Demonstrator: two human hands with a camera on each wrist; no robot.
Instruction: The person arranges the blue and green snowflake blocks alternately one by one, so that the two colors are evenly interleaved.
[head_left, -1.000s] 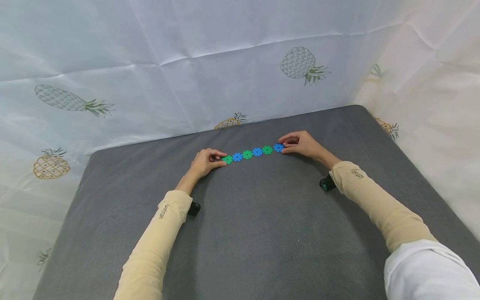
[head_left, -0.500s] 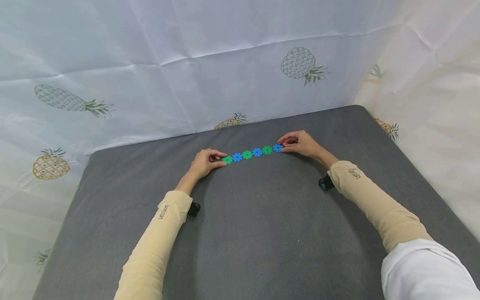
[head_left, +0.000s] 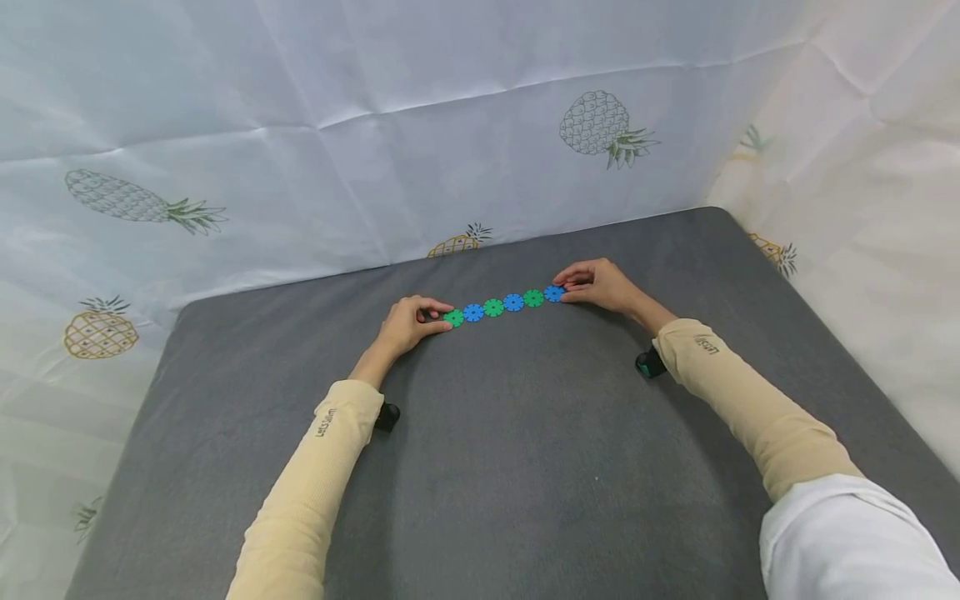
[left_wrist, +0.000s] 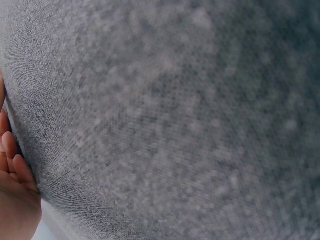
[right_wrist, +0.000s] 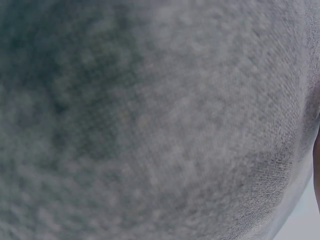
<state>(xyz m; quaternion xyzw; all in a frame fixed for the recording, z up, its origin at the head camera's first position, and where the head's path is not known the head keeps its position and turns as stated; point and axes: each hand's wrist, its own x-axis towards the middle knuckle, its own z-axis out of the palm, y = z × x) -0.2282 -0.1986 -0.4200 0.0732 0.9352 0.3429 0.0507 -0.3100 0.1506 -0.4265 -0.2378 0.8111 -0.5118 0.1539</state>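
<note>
Several notched plastic discs lie flat in a slightly slanting row on the grey cloth, green and blue by turns. At the left end, my left hand [head_left: 405,326] pinches a green disc [head_left: 454,318] between thumb and forefinger. A blue disc [head_left: 553,293] closes the right end, its edge pinched by my right hand [head_left: 603,287]. Between them lie a blue disc [head_left: 473,312], a green disc [head_left: 492,307], another blue disc [head_left: 513,302] and a green disc [head_left: 533,297]. Neighbouring discs look edge to edge; whether they interlock I cannot tell. Neither wrist view shows the discs.
Grey cloth [head_left: 510,450] covers the table. White curtain [head_left: 450,167] printed with pineapples hangs behind its far edge and on both sides. A dark wrist camera [head_left: 387,417] sits under the left wrist and another wrist camera [head_left: 649,363] under the right.
My right hand has slid the end blue disc slightly left, narrowing the small gap to the green disc beside it. The left hand holds still on its disc.
</note>
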